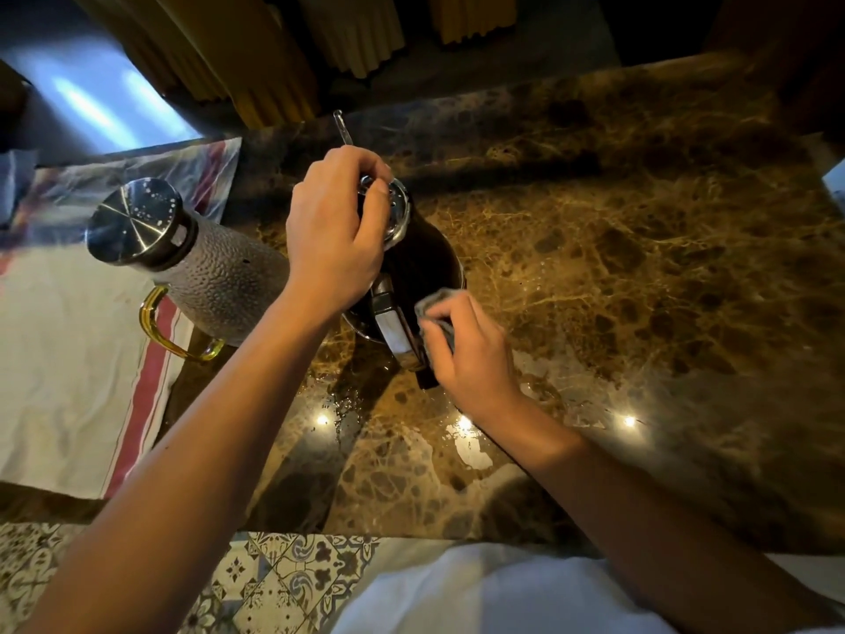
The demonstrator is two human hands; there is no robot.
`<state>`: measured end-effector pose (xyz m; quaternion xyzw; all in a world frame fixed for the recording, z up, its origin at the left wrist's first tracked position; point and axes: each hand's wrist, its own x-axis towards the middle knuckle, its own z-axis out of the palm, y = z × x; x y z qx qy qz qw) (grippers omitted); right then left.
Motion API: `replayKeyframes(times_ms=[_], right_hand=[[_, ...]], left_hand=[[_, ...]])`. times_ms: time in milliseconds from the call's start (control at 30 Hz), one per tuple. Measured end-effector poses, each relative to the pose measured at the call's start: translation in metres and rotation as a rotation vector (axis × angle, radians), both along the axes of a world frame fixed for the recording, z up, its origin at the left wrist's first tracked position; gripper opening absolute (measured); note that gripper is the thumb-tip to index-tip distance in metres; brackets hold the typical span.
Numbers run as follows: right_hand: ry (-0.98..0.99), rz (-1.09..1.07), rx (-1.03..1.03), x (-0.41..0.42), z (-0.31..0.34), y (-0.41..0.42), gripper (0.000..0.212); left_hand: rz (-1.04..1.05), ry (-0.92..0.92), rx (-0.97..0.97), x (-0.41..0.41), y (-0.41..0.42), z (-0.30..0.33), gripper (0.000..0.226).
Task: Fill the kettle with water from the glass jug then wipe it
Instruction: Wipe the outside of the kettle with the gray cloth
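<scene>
Our left hand (336,235) grips the dark kettle's (423,263) lid (397,212); right hand (466,354), fingers curled, presses a grey cloth (436,302) to its side w/ glass jug (215,272) nearby.

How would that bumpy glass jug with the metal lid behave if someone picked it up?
The glass jug is probably fragile and fairly heavy, since its textured walls look thick. Its yellow handle should give a sure hold. It is tall and narrow-necked, so a sideways push might tip it.
</scene>
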<state>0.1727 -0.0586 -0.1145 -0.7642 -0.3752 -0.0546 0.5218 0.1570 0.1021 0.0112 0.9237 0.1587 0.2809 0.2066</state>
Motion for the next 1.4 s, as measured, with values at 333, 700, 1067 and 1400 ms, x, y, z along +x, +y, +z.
replayKeyframes(times_ms=[333, 700, 1067, 1400], right_hand=[[-0.032, -0.012, 0.140, 0.013, 0.042, 0.017, 0.003], [0.003, 0.032, 0.103, 0.018, 0.048, 0.014, 0.006], [0.118, -0.003, 0.101, 0.015, 0.052, 0.007, 0.003], [0.195, 0.019, 0.032, -0.022, 0.018, 0.009, 0.005]], left_hand=[[-0.018, 0.007, 0.002, -0.001, -0.001, 0.002, 0.024], [-0.020, 0.002, -0.004, 0.000, 0.000, 0.002, 0.026], [-0.049, -0.022, -0.091, -0.001, 0.001, 0.002, 0.017], [-0.236, 0.062, -0.435, 0.004, 0.014, 0.017, 0.022]])
